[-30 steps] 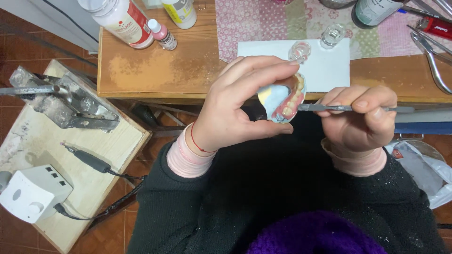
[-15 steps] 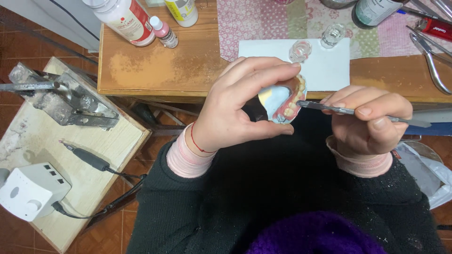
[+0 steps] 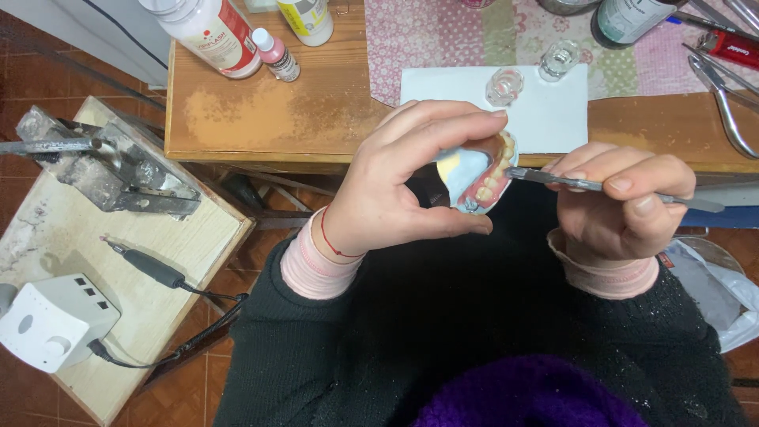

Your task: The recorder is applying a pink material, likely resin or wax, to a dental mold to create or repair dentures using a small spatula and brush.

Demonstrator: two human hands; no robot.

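The set of false teeth on a plaster block (image 3: 480,175) is pink with pale blue and a yellow patch, and the thin metal tool (image 3: 601,187) is grey. At the top of the frame, the flowery patchwork cloth (image 3: 443,35) is pink and green on the brown wooden table (image 3: 269,111). The small control box (image 3: 51,320) at the lower left is white.

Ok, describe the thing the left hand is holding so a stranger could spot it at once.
Start at the wooden table and come down to its near edge, where the left hand is raised. Pinched between its thumb and fingers is a denture model: a pale blue base with pink gums and a curved row of teeth, touched by the thin metal tool from the right hand.
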